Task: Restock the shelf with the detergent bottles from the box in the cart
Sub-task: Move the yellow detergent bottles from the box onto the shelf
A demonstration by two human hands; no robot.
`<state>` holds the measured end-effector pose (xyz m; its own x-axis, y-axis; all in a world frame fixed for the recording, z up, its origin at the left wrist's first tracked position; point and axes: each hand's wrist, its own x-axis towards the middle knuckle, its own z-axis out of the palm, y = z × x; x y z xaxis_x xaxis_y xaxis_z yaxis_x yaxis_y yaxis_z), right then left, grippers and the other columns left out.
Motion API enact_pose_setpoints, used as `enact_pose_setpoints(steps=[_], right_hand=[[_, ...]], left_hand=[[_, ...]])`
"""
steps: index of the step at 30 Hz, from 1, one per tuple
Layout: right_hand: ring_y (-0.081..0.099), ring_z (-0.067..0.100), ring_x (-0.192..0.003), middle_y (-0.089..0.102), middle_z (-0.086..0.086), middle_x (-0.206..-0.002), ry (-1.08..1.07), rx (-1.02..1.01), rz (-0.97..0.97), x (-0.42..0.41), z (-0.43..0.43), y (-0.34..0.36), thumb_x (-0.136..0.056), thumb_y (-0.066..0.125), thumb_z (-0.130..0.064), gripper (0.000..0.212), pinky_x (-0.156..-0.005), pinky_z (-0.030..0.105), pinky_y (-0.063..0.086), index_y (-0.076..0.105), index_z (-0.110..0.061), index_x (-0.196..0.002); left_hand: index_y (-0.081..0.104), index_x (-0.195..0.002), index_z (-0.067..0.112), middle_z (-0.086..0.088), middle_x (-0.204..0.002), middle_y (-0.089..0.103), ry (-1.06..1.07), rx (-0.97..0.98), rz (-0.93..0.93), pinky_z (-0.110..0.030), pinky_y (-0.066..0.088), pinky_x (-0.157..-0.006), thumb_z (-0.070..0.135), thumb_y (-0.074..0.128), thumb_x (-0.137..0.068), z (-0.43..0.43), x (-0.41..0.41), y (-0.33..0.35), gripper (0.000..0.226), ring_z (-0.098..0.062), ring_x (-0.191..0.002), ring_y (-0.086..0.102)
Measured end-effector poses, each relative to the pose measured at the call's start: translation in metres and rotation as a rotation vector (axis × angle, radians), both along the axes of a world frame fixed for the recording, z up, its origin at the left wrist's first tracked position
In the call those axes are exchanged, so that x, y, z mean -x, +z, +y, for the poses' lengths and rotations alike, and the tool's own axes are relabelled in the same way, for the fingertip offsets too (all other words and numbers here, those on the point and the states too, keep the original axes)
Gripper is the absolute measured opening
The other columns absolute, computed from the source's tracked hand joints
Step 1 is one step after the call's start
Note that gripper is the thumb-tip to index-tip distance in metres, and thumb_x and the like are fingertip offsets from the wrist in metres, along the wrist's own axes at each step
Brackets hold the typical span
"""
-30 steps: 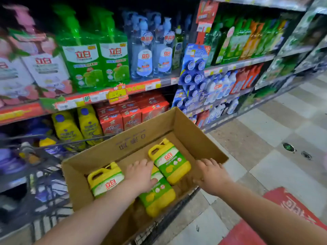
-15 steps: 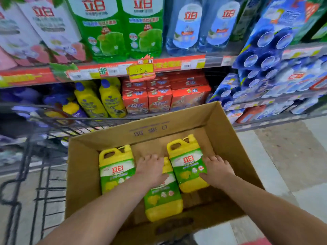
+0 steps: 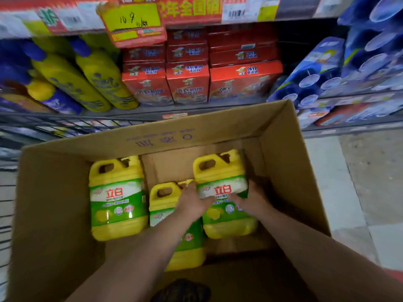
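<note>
Three yellow detergent bottles with green labels lie in an open cardboard box (image 3: pixel 281 171). The left bottle (image 3: pixel 117 197) lies apart from my hands. My left forearm partly covers the middle bottle (image 3: pixel 162 205). Both hands are on the right bottle (image 3: pixel 220 168). My left hand (image 3: pixel 192 203) grips its left side, thumb across the label. My right hand (image 3: pixel 250 199) grips its right side, thumb also on the label.
The box sits in a wire cart (image 3: pixel 54 125) pushed against the shelving. Behind it, the low shelf holds yellow bottles with blue caps (image 3: pixel 93 81), red cartons (image 3: pixel 187 81) and blue packs (image 3: pixel 316 75). A yellow price tag (image 3: pixel 130 18) hangs above. Tiled floor (image 3: pixel 359 182) lies to the right.
My view has dropped closer to the box. My left hand has shifted right, off the middle bottle and onto the right bottle. My right hand has closed in on that bottle's right side.
</note>
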<state>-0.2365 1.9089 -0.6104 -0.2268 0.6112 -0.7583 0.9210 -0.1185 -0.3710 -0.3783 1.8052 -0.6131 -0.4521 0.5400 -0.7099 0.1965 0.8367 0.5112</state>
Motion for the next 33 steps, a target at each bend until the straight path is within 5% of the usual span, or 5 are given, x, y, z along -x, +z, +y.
enact_pose_setpoints(steps=[12, 18, 22, 27, 33], right_hand=[[0.058, 0.027, -0.114, 0.059, 0.011, -0.128, -0.321, 0.160, 0.073, 0.001, -0.001, -0.024, -0.065, 0.083, -0.042, 0.072, -0.092, 0.035, 0.048, 0.053, -0.012, -0.122], [0.065, 0.024, -0.100, 0.067, 0.008, -0.115, -0.340, 0.185, 0.176, 0.003, -0.007, -0.002, -0.067, 0.083, -0.036, 0.059, -0.089, 0.041, 0.053, 0.061, -0.015, -0.118], [0.066, 0.025, -0.099, 0.066, 0.010, -0.116, -0.344, 0.223, 0.206, 0.002, -0.009, 0.024, -0.067, 0.083, -0.035, 0.063, -0.084, 0.037, 0.054, 0.056, -0.011, -0.119], [0.067, 0.023, -0.096, 0.067, 0.009, -0.115, -0.265, 0.285, 0.308, 0.001, -0.014, 0.066, -0.068, 0.081, -0.037, 0.060, -0.086, 0.039, 0.055, 0.057, -0.014, -0.118], [0.069, 0.027, -0.094, 0.068, 0.012, -0.112, -0.199, 0.293, 0.415, 0.026, -0.025, 0.109, -0.070, 0.080, -0.037, 0.061, -0.088, 0.046, 0.054, 0.053, -0.010, -0.119]], left_hand=[[0.021, -0.146, 0.010, -0.014, -0.147, 0.033, -0.129, 0.127, 0.137, -0.041, 0.038, -0.104, 0.058, 0.073, -0.067, -0.005, -0.001, -0.036, 0.106, -0.031, -0.134, 0.035], [0.042, -0.136, 0.016, -0.008, -0.132, 0.051, 0.072, -0.017, -0.034, -0.039, 0.045, -0.099, 0.036, 0.078, -0.070, -0.009, 0.003, -0.030, 0.078, -0.026, -0.120, 0.051], [0.045, -0.125, 0.023, 0.014, -0.100, 0.060, 0.264, -0.146, -0.212, -0.008, 0.048, -0.064, 0.026, 0.081, -0.071, -0.023, 0.002, -0.008, 0.065, -0.003, -0.088, 0.061], [0.048, -0.122, 0.027, 0.006, -0.116, 0.065, 0.443, -0.159, -0.537, -0.027, 0.049, -0.076, 0.036, 0.074, -0.076, -0.048, -0.001, 0.030, 0.053, -0.006, -0.094, 0.062], [0.055, -0.111, 0.027, 0.007, -0.099, 0.068, 0.614, -0.264, -0.376, -0.019, 0.050, -0.056, 0.034, 0.074, -0.077, -0.065, 0.008, 0.082, 0.039, -0.006, -0.082, 0.066]])
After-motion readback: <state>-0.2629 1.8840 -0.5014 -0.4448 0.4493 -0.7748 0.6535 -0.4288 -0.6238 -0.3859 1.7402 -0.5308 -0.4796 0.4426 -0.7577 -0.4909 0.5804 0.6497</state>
